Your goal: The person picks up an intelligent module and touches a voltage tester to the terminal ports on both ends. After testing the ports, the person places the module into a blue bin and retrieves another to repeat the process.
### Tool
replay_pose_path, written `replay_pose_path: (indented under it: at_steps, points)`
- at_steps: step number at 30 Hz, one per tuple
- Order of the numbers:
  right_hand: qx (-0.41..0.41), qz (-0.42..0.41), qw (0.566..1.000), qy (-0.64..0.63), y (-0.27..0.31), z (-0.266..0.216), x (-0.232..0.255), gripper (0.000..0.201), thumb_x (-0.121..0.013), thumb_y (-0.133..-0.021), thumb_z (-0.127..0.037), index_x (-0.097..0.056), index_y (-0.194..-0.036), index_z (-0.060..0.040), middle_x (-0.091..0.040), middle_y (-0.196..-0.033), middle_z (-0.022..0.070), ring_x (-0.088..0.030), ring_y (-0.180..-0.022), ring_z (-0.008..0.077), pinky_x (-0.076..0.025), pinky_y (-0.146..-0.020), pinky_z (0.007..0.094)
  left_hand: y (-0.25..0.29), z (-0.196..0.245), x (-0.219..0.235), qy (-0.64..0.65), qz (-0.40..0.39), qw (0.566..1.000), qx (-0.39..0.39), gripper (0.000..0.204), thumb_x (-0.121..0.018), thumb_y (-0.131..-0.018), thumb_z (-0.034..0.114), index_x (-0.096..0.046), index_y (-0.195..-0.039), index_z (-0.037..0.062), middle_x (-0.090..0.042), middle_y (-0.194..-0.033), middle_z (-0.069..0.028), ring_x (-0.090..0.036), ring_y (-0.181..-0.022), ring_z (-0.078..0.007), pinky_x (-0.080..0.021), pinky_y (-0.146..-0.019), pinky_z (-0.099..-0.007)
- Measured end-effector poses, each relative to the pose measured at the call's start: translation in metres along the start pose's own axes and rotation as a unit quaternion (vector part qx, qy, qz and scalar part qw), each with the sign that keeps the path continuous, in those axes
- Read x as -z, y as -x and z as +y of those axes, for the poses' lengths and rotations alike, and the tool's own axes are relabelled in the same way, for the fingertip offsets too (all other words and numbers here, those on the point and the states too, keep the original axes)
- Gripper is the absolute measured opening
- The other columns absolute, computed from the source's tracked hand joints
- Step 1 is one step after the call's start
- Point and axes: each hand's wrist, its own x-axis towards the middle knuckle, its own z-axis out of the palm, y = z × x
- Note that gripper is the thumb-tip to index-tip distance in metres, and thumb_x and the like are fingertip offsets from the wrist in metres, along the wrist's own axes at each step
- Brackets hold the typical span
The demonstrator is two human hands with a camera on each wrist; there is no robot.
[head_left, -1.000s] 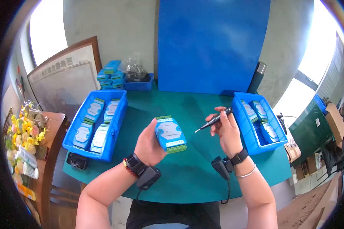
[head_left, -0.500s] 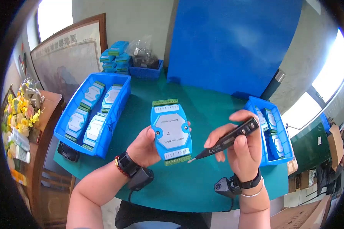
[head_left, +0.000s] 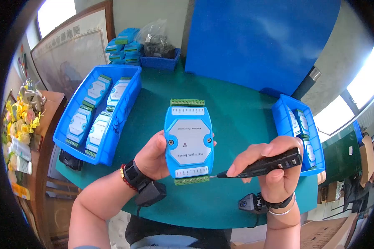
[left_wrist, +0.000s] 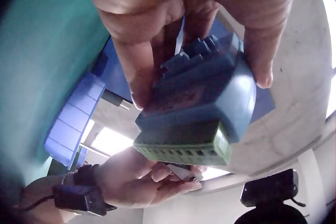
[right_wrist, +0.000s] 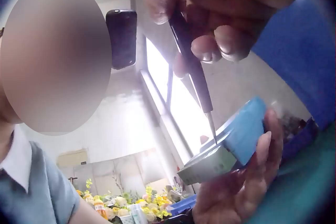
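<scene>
My left hand (head_left: pixel 151 154) grips a blue terminal module (head_left: pixel 188 143) by its sides above the table, its grey-white label facing up. Green terminal blocks run along both of its ends; the near green block (head_left: pixel 191 180) has a row of screws. My right hand (head_left: pixel 280 184) holds a black screwdriver (head_left: pixel 262 167) with small buttons on its handle, thumb and fingers around it. In the right wrist view the metal shaft (right_wrist: pixel 211 127) points down at the green block, its tip right at the block's top edge. The left wrist view shows the module's underside (left_wrist: pixel 181 100).
A blue bin (head_left: pixel 122 112) with several modules stands at the left on the green table (head_left: pixel 232 112). Another blue bin (head_left: pixel 280 110) holds modules at the right. Stacked modules (head_left: pixel 131 46) and a small blue tray (head_left: pixel 160 63) are at the back, before a blue panel (head_left: pixel 253 45).
The module has been raised closer to the head camera and turned more upright in view. My right hand has brought the screwdriver leftward to the module's near green block.
</scene>
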Motion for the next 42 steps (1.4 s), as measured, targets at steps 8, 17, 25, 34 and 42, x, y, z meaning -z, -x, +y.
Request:
replay_pose_path:
  at_steps: [8,17,25,34,42]
  points:
    - [-0.048,-0.043,0.996,0.063,-0.003,-0.011,-0.005,0.040,-0.054,-0.089,-0.040,-0.060,-0.092,-0.0006,-0.067,-0.089,0.0131,-0.059,-0.066,0.0241,-0.048,-0.060,0.0323,0.001,-0.003,0.001,0.003,0.002,1.000,0.024,0.104,-0.067,-0.064,0.065,-0.026,-0.140,0.0066,-0.040,-0.135,-0.0179,-0.042,-0.124,-0.0319,-0.038,-0.102,-0.0512]
    - [-0.026,-0.085,0.994,0.066,0.000,-0.015,-0.005,0.035,-0.059,-0.086,-0.035,-0.056,-0.084,-0.0002,-0.067,-0.090,0.0149,-0.060,-0.068,0.0281,-0.047,-0.062,0.0323,0.004,-0.006,0.001,0.012,-0.001,0.999,0.040,0.105,-0.067,-0.064,0.065,-0.026,-0.140,0.0067,-0.041,-0.134,-0.0195,-0.043,-0.124,-0.0330,-0.040,-0.100,-0.0515]
    - [-0.088,0.014,0.996,0.007,0.004,-0.019,-0.019,0.030,-0.061,-0.088,-0.030,-0.053,-0.087,-0.0004,-0.065,-0.087,0.0217,-0.063,-0.077,0.0285,-0.047,-0.067,0.0357,0.004,-0.009,0.002,0.017,0.006,0.999,0.028,0.102,-0.065,-0.067,0.066,-0.026,-0.140,0.0067,-0.041,-0.134,-0.0195,-0.043,-0.123,-0.0331,-0.040,-0.100,-0.0515]
    - [-0.043,-0.002,0.998,0.040,0.007,-0.016,-0.017,0.027,-0.062,-0.085,-0.027,-0.055,-0.087,-0.0014,-0.065,-0.088,0.0229,-0.064,-0.076,0.0301,-0.047,-0.066,0.0354,0.003,-0.007,0.002,0.021,0.023,0.999,0.024,0.102,-0.065,-0.067,0.065,-0.025,-0.141,0.0071,-0.040,-0.135,-0.0188,-0.043,-0.123,-0.0333,-0.039,-0.101,-0.0518]
    - [-0.008,0.031,0.999,0.017,0.009,-0.016,-0.025,0.020,-0.063,-0.081,-0.022,-0.058,-0.088,-0.0041,-0.066,-0.086,0.0228,-0.064,-0.069,0.0301,-0.049,-0.063,0.0350,0.004,-0.007,0.005,0.029,0.019,0.999,0.033,0.102,-0.066,-0.067,0.064,-0.025,-0.141,0.0074,-0.042,-0.133,-0.0186,-0.045,-0.122,-0.0330,-0.042,-0.099,-0.0508]
